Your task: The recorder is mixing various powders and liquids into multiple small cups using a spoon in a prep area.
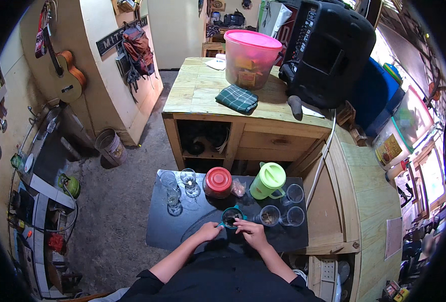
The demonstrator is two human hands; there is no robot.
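Observation:
A small teal cup with something dark inside stands at the near edge of a low black table. My left hand touches the cup's left side near its handle. My right hand rests just right of the cup, fingertips at its rim; whether it pinches something small I cannot tell. A clear glass with dark bits stands next to my right hand. Behind are a red-lidded jar and a green pitcher.
Several empty clear glasses stand at the table's left, two more at its right. A wooden counter behind carries a pink-lidded tub, a folded green cloth and a black speaker. A metal bucket stands on the floor.

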